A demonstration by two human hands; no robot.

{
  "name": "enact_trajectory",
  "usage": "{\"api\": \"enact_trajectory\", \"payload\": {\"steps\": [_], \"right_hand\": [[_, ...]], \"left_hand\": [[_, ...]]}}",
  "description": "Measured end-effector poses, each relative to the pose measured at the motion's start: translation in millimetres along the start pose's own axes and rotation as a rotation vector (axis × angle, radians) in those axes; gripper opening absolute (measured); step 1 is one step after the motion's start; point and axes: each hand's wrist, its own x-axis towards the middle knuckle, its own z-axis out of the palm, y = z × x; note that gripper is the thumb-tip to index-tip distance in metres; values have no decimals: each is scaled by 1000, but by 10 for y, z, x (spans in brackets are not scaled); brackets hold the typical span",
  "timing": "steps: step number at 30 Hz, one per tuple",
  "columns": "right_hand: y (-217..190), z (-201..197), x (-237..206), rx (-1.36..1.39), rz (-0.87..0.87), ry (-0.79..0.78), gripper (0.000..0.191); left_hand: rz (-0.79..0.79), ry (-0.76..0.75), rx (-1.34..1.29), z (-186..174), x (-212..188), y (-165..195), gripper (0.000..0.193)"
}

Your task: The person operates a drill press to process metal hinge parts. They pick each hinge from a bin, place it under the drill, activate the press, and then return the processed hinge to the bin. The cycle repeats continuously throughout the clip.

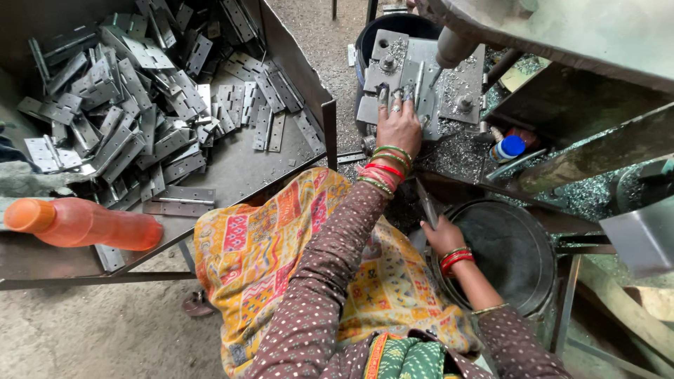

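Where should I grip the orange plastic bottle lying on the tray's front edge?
Grip the orange plastic bottle around its wide middle body, coming from above. It lies on its side on the metal tray, narrow neck pointing left, so the body gives the broadest hold. Its top is clear; grey steel hinges lie close behind it.

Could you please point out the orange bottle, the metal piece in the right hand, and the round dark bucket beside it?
orange bottle (pixel 91 223): head view, on the middle of its body.
metal piece (pixel 426 203): head view, on the strip above the right hand (pixel 444 237).
round dark bucket (pixel 540 281): head view, on its right rim.
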Motion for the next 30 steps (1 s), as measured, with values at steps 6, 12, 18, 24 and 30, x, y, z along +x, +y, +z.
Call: {"api": "enact_trajectory", "payload": {"steps": [6, 12, 18, 24, 30], "right_hand": [[-2, -585, 162, -216, 44, -136, 58], [93, 67, -58, -16, 15, 143, 56], [34, -425, 153, -87, 76, -134, 60], [-17, -473, 82, -124, 41, -83, 61], [71, 72, -66, -126, 46, 68, 61]], "left_hand": [[-23, -110, -35, -74, 343, 45, 35], [-19, -106, -32, -213, 314, 35, 29], [-35, -111, -152, -230, 224, -54, 25], [-73, -141, -149, -223, 565, -172, 25], [-79, -191, -209, -270, 547, -203, 22]]}}
